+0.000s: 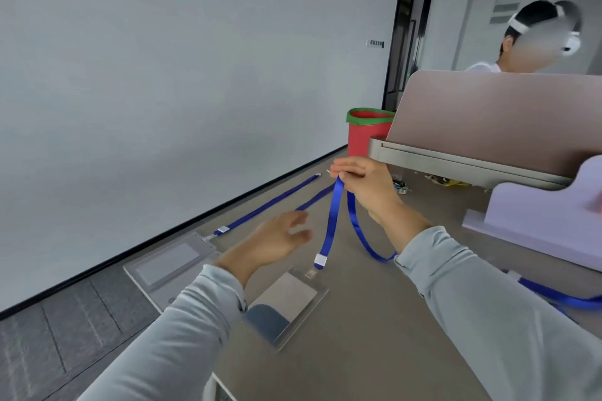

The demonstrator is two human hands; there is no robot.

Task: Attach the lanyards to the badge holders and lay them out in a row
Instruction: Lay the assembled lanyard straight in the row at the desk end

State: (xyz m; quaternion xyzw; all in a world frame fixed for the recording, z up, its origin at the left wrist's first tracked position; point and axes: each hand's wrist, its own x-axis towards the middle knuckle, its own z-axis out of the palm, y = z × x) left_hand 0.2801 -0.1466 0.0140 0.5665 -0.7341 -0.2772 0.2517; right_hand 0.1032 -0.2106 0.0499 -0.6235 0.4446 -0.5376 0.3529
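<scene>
My right hand [365, 182] pinches the loop of a blue lanyard [332, 221] and holds it up above the table. Its white clip end hangs down to a clear badge holder [286, 303] that lies flat near the front edge. My left hand [277, 239], blurred, hovers with relaxed fingers just left of the hanging strap and holds nothing. A second blue lanyard [267, 205] lies stretched out along the left side, joined to another badge holder [169, 262] at the table's left edge. More blue strap [560, 296] trails under my right forearm.
A lilac foam block [537, 225] stands at the right. A pink desk divider [488, 117] rises behind, with another person beyond it. A red bin with a green rim [365, 130] stands on the floor. Small scraps [400, 185] litter the far tabletop.
</scene>
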